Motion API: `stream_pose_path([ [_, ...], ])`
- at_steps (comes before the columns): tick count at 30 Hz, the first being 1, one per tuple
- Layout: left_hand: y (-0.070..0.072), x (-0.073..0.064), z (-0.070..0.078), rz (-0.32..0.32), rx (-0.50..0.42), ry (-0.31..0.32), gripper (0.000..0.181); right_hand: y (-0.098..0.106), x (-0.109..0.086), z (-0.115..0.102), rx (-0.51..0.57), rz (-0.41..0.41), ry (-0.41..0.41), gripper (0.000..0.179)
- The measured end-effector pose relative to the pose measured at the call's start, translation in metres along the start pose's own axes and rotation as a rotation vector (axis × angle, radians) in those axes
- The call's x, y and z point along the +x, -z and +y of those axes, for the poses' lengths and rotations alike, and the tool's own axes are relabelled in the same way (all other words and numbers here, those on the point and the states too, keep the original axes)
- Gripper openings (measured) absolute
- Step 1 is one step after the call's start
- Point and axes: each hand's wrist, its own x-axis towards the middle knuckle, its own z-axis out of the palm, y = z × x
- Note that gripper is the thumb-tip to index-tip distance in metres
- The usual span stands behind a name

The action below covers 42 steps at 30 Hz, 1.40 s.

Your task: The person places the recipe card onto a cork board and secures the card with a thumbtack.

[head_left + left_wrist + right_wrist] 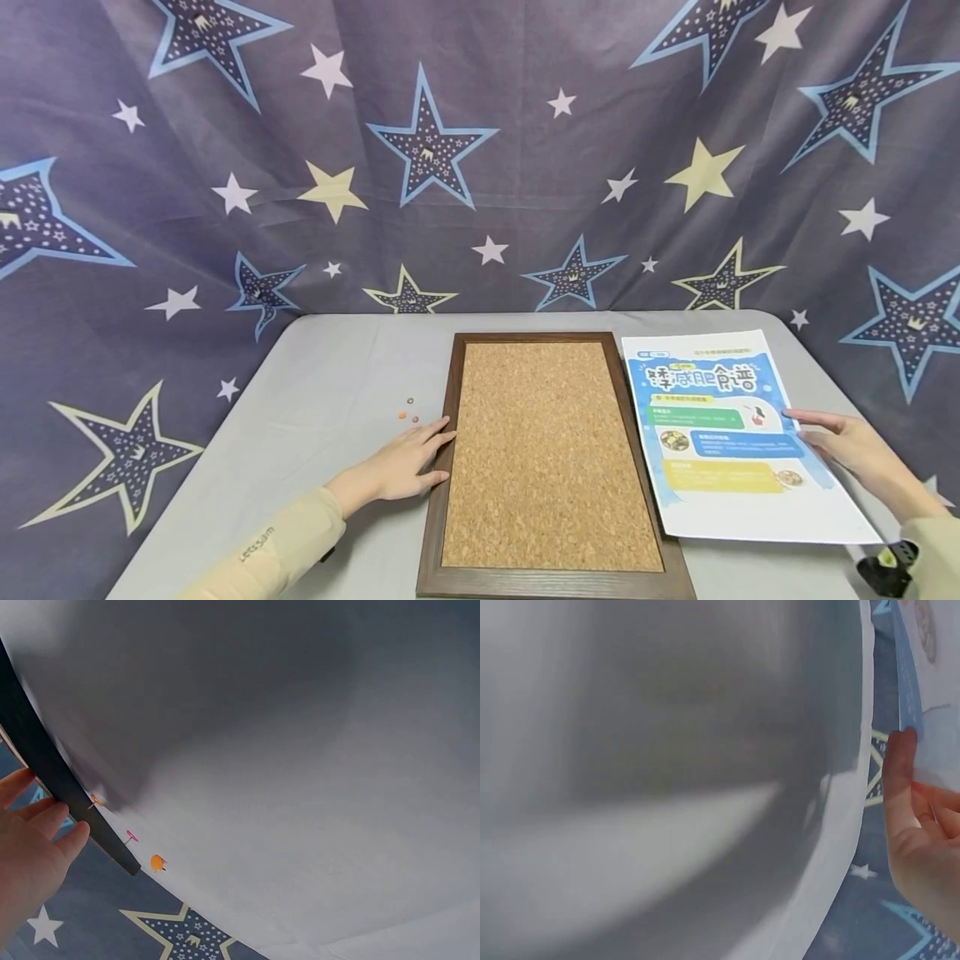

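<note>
A corkboard [551,458] with a dark brown wooden frame [64,772] lies flat in the middle of the table. Along its left edge my left hand [397,471] rests, fingertips touching the frame and fingers fairly straight. To the right, a printed poster [720,521] with blue, green and yellow blocks and Chinese lettering sits beside the board. My right hand [855,450] holds the poster's right edge; the right wrist view shows the fingers [900,769] at that edge, the grip partly cut off. Left of the board lie an orange push pin [402,415], a pink push pin [416,419] and another small pin [410,401].
A grey-white cloth covers the table [322,375]. Behind it and at both sides hangs a dark curtain [525,233] patterned with stars. A black strap device [885,575] is on the right wrist.
</note>
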Motion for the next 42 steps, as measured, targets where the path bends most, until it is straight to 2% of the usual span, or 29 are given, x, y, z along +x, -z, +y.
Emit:
stream_pose_path([
  [4, 0.000, 0.000, 0.000, 0.000, 0.005, -0.001, 0.060, -0.009, -0.001, -0.012, 0.047, -0.014, 0.007, 0.036],
  [11, 0.000, 0.000, 0.001, -0.004, -0.006, 0.004, 0.060, -0.032, 0.001, -0.033, 0.062, -0.016, 0.064, 0.042],
  [15, 0.000, 0.000, 0.001, -0.003, -0.010, 0.005, 0.060, -0.043, 0.004, -0.044, 0.124, -0.047, 0.086, 0.041],
  [19, 0.000, 0.000, 0.001, -0.002, -0.009, 0.009, 0.059, -0.054, 0.011, -0.046, 0.186, -0.082, 0.101, 0.042],
  [25, -0.001, 0.000, 0.000, -0.002, -0.017, 0.011, 0.060, -0.070, 0.021, -0.046, 0.297, -0.115, 0.096, 0.032],
  [30, -0.001, 0.001, 0.000, 0.007, -0.016, -0.005, 0.059, -0.084, 0.014, -0.070, 0.291, -0.127, 0.140, 0.041],
  [35, 0.000, 0.000, 0.000, 0.001, -0.010, 0.002, 0.059, -0.098, 0.007, -0.093, 0.286, -0.127, 0.140, 0.041],
  [42, 0.000, 0.000, 0.001, -0.008, -0.009, 0.012, 0.059, -0.116, 0.007, -0.108, 0.341, -0.150, 0.140, 0.040],
])
